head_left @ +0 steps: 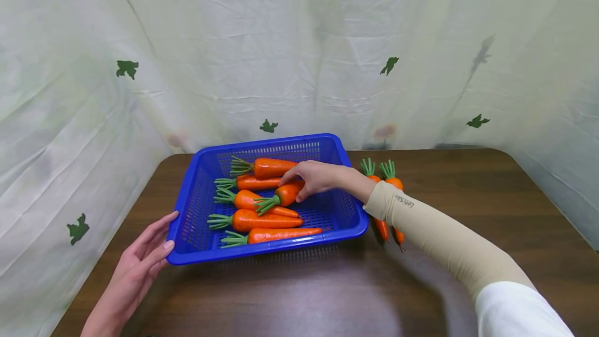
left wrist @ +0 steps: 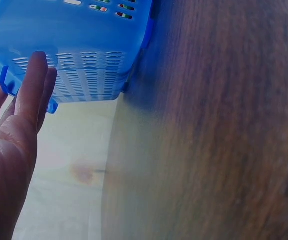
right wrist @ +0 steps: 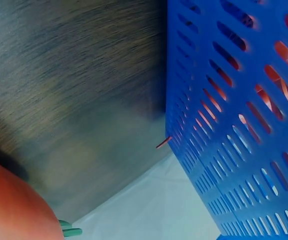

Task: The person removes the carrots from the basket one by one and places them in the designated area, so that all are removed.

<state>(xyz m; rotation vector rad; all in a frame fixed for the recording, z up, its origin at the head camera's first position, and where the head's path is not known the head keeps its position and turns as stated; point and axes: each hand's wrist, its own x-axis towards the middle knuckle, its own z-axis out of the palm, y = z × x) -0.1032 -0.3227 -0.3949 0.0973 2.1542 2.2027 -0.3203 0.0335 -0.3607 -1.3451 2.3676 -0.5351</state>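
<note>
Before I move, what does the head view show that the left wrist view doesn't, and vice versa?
Only the head view shows the right hand holding one carrot, the carrots inside the blue basket and two carrots outside it.

Only the left wrist view shows the outer face of the end wall beside the left hand, with green and red bits through slots.

Both share the basket, left hand, table and curtain.
</note>
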